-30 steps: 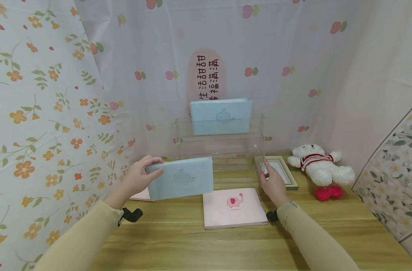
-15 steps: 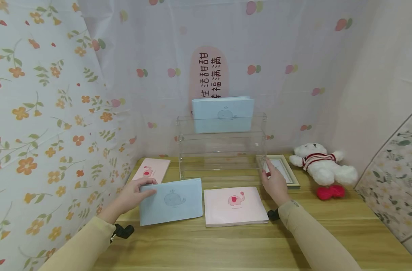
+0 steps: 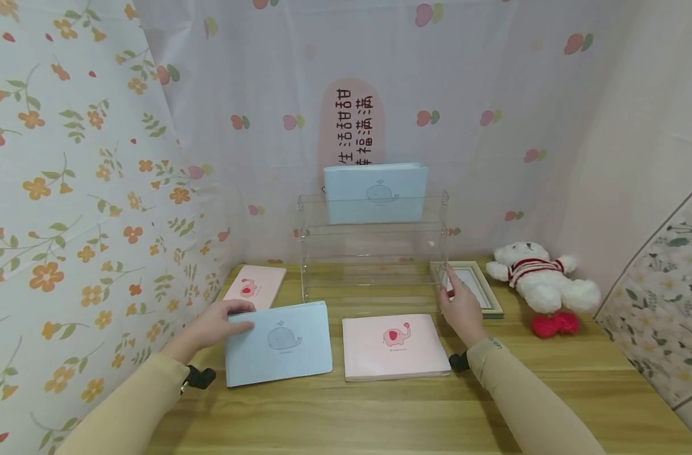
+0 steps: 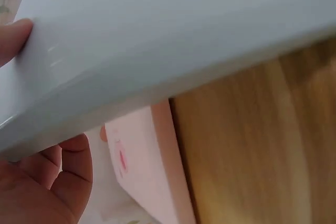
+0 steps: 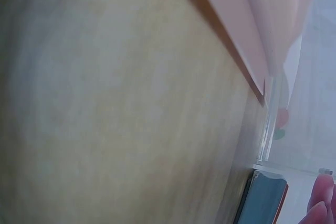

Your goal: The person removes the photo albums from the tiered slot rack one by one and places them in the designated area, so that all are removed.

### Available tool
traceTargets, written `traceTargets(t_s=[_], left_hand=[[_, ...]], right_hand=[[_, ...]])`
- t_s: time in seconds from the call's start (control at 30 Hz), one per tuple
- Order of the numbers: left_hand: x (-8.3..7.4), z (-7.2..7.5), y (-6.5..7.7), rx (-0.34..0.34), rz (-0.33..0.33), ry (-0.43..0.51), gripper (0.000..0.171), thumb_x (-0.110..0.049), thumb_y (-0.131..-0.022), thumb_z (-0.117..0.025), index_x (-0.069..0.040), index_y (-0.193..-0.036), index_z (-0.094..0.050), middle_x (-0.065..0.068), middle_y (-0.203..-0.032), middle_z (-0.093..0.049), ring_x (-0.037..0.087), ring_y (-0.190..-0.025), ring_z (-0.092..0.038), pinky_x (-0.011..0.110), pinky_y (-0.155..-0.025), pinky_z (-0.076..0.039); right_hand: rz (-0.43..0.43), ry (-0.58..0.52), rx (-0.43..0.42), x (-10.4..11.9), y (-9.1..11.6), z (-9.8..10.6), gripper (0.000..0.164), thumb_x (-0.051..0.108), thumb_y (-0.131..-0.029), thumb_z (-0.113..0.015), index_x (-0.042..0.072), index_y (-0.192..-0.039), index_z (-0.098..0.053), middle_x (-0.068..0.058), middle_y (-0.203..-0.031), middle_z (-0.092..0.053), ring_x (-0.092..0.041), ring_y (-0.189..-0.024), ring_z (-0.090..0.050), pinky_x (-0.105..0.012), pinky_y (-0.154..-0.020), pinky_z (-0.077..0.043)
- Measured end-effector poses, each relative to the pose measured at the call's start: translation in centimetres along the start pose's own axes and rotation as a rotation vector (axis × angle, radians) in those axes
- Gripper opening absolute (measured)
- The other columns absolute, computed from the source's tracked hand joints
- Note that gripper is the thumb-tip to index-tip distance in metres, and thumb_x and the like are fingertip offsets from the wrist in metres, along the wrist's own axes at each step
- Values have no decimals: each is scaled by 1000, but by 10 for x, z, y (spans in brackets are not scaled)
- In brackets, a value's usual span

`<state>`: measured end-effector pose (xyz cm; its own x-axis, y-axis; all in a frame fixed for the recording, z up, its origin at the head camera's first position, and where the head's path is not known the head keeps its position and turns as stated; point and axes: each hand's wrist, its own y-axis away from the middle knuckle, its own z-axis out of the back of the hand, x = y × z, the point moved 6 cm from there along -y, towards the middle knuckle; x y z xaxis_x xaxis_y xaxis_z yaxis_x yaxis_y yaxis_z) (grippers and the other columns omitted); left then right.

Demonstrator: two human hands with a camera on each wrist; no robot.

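Observation:
My left hand (image 3: 217,325) pinches a light blue booklet (image 3: 300,354) with a whale drawn on its cover, by its upper left edge. In the left wrist view the thumb (image 4: 16,38) lies on the cover and fingers curl beneath; the booklet is tilted above the wooden table. My right hand (image 3: 459,309) holds the right side panel of a clear acrylic rack (image 3: 374,246). At the right wrist view's corner only fingertips (image 5: 321,195) show. A second blue whale booklet (image 3: 374,208) stands upright in the rack's top tier. A pink elephant booklet (image 3: 394,360) lies flat in front.
Another pink elephant booklet (image 3: 260,282) lies at the back left, partly behind the left hand. A picture frame (image 3: 485,297) lies right of the rack, beside a white plush bear (image 3: 536,272) with a red bow. Patterned curtains (image 3: 254,82) bound the wooden table (image 3: 380,417).
My left hand has brought the blue booklet down and left, toward me, from in front of the rack's lower left. The right hand has stayed at the rack's side.

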<state>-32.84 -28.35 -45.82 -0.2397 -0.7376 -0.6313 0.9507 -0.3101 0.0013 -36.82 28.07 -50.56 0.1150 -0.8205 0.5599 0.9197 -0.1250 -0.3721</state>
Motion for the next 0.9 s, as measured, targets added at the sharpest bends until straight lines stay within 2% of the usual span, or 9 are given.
traceTargets(t_s=[0.17,0.3,0.53,0.9], left_hand=[[-3,-3,-9,64,-26,-86,27,-28,-94,-88,-12,-113,-79,1,-108,-76,15,-100,-65,34,-89,-57],[4,-11,-14,91,-14,-100,29,-31,-93,-90,-12,-113,-80,-1,-107,-78,13,-98,-66,31,-88,-58],[13,-22,-16,58,28,-150,35,-37,-90,-92,-14,-113,-82,-1,-111,-82,14,-101,-71,39,-94,-61],[12,-30,-12,-1,-15,-142,36,-34,-88,-95,-13,-112,-78,1,-108,-83,21,-105,-77,46,-95,-62]], right_hand=[[-3,-4,6,-2,1,-1,61,20,-112,-57,8,-169,-40,-26,-102,-72,-36,-82,-67,-46,-68,-54],[-7,-1,8,-3,2,-1,61,20,-112,-58,7,-169,-40,-26,-106,-72,-37,-85,-68,-47,-70,-55],[4,0,0,-2,0,1,61,19,-111,-58,6,-168,-41,-28,-107,-72,-39,-87,-68,-50,-71,-56],[16,-9,-32,1,2,1,60,17,-110,-61,6,-166,-43,-27,-99,-71,-37,-79,-67,-48,-66,-55]])
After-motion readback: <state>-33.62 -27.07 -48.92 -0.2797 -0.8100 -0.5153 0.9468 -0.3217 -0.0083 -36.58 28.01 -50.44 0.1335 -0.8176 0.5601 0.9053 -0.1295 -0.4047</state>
